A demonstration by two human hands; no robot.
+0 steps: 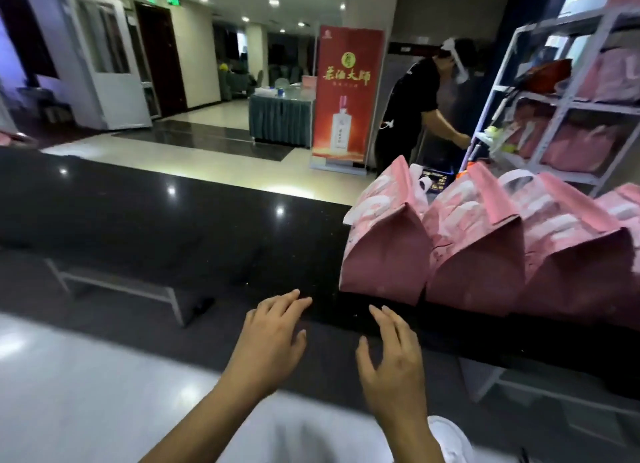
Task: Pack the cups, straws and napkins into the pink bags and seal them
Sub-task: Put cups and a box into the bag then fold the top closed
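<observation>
Hovering over the black counter [173,234], both hands, left [268,338] and right [393,355], spread empty, pink bags [388,251] just beyond the right.

The folded paper bags [388,251] are pink with white lettering. The glossy stone worktop [173,227] is black with fine pale specks. The tall standing banner [346,95] is red with gold characters.

In front of you a glossy black counter [173,227] carries a row of folded-shut pink bags [478,255] standing side by side at its right end, the left stretch bare.
</observation>
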